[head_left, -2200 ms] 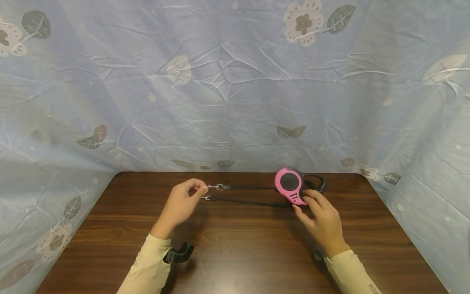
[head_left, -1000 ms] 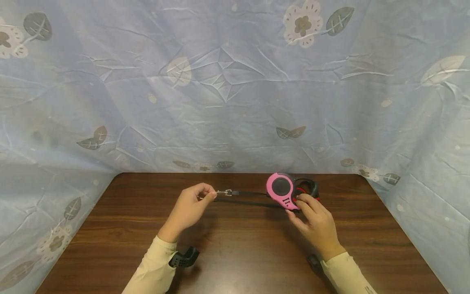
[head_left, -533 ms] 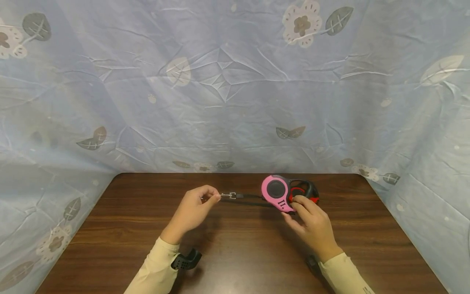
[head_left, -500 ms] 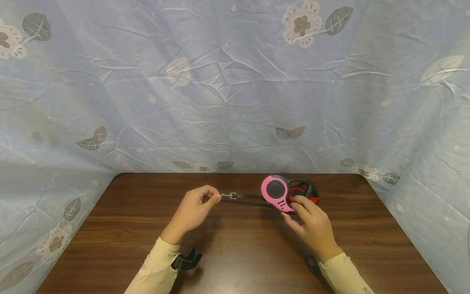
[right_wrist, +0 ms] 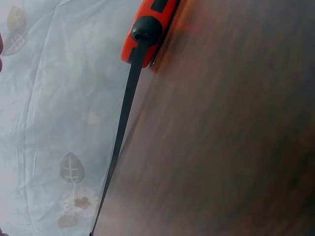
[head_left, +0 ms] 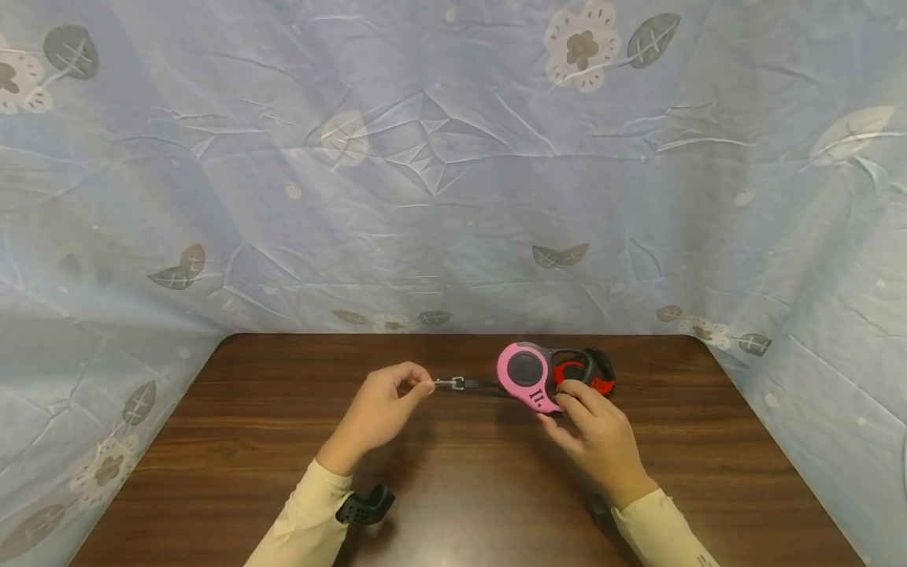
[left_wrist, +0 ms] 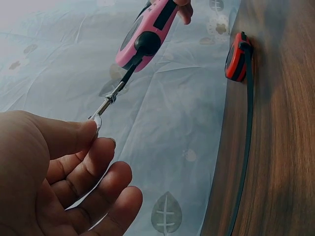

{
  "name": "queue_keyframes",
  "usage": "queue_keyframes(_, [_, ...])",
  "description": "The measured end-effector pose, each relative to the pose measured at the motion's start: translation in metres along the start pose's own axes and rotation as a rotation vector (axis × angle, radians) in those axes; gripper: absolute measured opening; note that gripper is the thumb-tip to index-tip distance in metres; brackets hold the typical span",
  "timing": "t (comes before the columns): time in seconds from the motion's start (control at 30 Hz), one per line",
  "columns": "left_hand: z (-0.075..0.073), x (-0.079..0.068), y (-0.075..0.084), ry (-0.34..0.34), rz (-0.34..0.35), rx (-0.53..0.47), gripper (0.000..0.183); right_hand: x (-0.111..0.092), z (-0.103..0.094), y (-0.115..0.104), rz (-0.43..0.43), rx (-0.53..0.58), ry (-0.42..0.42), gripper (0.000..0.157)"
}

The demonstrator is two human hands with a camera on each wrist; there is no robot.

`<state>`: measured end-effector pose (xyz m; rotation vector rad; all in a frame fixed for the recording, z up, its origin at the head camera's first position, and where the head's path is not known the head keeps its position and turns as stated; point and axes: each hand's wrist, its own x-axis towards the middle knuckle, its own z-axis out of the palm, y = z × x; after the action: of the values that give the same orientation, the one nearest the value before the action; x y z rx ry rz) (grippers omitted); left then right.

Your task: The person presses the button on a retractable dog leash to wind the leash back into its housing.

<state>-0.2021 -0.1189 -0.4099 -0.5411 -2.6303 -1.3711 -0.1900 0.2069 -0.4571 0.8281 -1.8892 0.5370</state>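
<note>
My left hand [head_left: 383, 409] pinches the end of a metal snap clip [head_left: 451, 383] between thumb and fingers; its other fingers curl loosely in the left wrist view. A short black strap joins the clip to a pink and dark grey retractable dog leash [head_left: 525, 368]. The right hand [head_left: 602, 441] grips that leash by its lower end, raised above the table. Behind it, a red and black retractable leash [head_left: 603, 384] stands on the table, partly hidden. Its black strap [left_wrist: 248, 132] stretches out leftward across the tabletop, shown in both wrist views.
Everything is over a dark wood-grain table [head_left: 460, 504]. A pale blue floral cloth [head_left: 439, 197] hangs behind the table's back edge and at both sides. Black camera mounts [head_left: 366, 505] sit on the wrists.
Both hands have come closer together and slightly nearer the body. The strap between clip and pink leash has grown shorter. The red leash has come into view from behind the pink one.
</note>
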Motion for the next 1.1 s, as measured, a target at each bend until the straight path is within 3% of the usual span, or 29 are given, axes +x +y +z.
queue_keyframes(0.4, [0.009,0.000,0.001,-0.029,-0.015,0.012,0.007,0.000,0.003,-0.002,-0.006,0.012,-0.010,0.028])
queue_keyframes(0.73, [0.013,-0.002,0.003,-0.027,0.029,0.037,0.008,0.001,0.001,-0.007,0.015,0.024,-0.066,0.026])
queue_keyframes(1.1, [0.018,-0.003,0.004,-0.016,0.003,0.073,0.007,0.001,0.002,-0.011,0.054,0.018,-0.116,0.024])
